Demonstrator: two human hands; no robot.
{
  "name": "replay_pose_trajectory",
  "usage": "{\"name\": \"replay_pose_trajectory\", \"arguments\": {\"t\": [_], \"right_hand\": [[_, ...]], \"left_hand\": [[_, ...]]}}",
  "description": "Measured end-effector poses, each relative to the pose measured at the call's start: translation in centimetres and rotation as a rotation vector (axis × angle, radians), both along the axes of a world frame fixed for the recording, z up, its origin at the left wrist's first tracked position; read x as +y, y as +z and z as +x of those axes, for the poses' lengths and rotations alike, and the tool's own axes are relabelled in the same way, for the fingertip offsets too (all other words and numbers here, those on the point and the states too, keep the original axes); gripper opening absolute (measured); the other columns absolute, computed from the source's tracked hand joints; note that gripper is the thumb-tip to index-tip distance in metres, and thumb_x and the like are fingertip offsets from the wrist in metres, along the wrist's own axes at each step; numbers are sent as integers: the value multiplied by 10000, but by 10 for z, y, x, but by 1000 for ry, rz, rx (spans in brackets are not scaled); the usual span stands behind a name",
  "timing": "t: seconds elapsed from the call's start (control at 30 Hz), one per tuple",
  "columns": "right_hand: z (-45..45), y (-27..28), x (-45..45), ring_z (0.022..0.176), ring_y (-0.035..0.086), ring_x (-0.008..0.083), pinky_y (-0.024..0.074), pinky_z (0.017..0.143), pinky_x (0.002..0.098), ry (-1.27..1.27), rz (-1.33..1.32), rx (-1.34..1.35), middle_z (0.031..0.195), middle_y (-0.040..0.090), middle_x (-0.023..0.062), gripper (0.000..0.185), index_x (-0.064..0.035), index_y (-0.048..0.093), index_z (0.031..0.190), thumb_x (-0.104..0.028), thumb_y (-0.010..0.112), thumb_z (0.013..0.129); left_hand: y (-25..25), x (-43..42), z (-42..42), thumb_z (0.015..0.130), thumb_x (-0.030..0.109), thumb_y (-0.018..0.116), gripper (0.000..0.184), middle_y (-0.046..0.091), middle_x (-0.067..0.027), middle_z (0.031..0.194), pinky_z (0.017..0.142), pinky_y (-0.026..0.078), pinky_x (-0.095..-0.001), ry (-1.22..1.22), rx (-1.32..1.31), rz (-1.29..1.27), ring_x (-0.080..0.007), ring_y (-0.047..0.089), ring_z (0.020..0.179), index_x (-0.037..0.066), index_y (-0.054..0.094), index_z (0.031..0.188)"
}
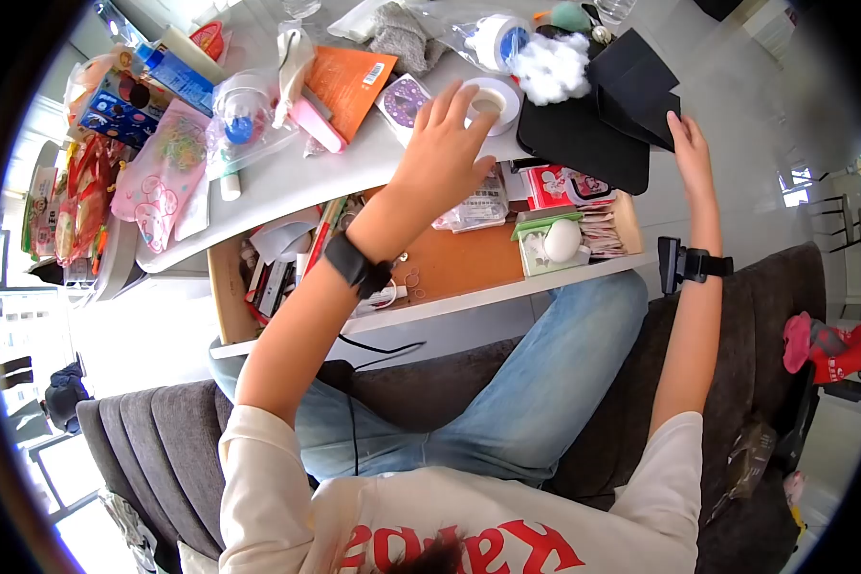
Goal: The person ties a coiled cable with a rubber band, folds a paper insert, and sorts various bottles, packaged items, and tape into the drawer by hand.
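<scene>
My left hand (pixel 442 143) is open, fingers spread, above the table beside a white tape roll (pixel 505 99). Whether its fingertips touch the roll I cannot tell. A purple-and-white card or box (pixel 404 99) lies just left of those fingers. My right hand (pixel 691 153) pinches the edge of a stiff black folded sheet (pixel 633 78) at the table's right end. Beneath that sheet rests a flat black mat-like piece (pixel 574 143), partly covered. White fluffy stuffing (pixel 552 69) sits against the black sheet.
Below the tabletop, a drawer (pixel 469 263) stands pulled out, holding a white round object (pixel 562 241), red packets and small items. An orange envelope (pixel 352 81), a pink pouch (pixel 167 167) and a blue-and-white tub (pixel 500 43) crowd the table. A sofa (pixel 756 316) is behind me.
</scene>
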State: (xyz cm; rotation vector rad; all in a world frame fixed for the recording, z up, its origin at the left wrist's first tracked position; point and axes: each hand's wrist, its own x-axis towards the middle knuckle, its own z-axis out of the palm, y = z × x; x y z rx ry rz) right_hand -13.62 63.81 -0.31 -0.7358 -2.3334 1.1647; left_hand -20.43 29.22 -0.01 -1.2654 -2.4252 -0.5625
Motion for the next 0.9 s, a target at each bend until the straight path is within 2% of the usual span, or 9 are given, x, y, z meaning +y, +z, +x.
{"name": "replay_pose_trajectory", "arguments": {"t": [0.1,0.2,0.27,0.4,0.5,0.6,0.7,0.8,0.9], "right_hand": [[7,-6,9,1225,385,274,252,1038,321,146,-63,59,1329,387,183,627,41,374,1291,-425,475,885],[12,-8,3,1236,377,248,270,1021,305,121,-332,202,1323,407,155,609,18,372,1301,-416,476,887],[10,-11,5,1237,376,235,272,1016,301,105,-350,237,1326,406,147,594,15,381,1296,-410,473,890],[-3,-18,11,1236,374,221,276,1011,306,185,-254,263,1334,396,142,542,17,398,1278,-332,518,882],[-15,-23,12,1208,397,200,289,1000,296,119,-100,223,1302,427,129,512,17,416,1264,-222,588,845],[-26,-30,20,1154,440,176,308,978,278,29,-223,276,1256,466,117,473,8,452,1237,-125,615,814],[-30,-23,31,1095,474,168,329,953,271,104,-304,217,1210,497,109,406,12,493,1197,-107,596,823],[-46,-23,53,1061,490,164,342,936,272,72,-270,300,1185,514,109,358,17,523,1161,-103,585,830],[-70,-16,52,1052,492,162,341,934,265,7,-254,298,1184,514,107,340,22,534,1145,-168,550,864]], "left_hand": [[-13,12,-15,744,202,660,448,394,-150,1286,1005,279,-461,34,-22,-32,-334,283,1265,89,493,1144],[-11,13,-18,733,180,675,329,428,-138,1258,961,340,-430,-3,-26,50,-334,368,1203,57,546,1009],[5,7,-11,718,130,678,254,457,-126,1226,901,401,-398,-43,-15,159,-335,433,1144,32,562,921],[41,-33,32,687,94,687,284,454,-150,1214,901,420,-398,-209,-290,49,-339,434,1142,35,550,928],[15,-52,58,686,78,682,294,426,-174,1236,927,410,-409,-336,-520,-132,-349,416,1158,46,547,945],[-19,-60,61,719,92,657,328,425,-143,1244,911,415,-408,-370,-698,-213,-348,427,1130,59,538,1022],[-44,-52,54,736,126,646,354,433,-123,1242,888,422,-400,-422,-776,-264,-342,443,1099,70,529,1065],[-71,-37,48,741,150,643,366,434,-114,1245,869,424,-400,-479,-761,-326,-334,455,1082,76,525,1079],[-91,-30,48,740,148,638,350,429,-114,1252,867,421,-408,-510,-728,-366,-324,464,1083,68,527,1063]]}}
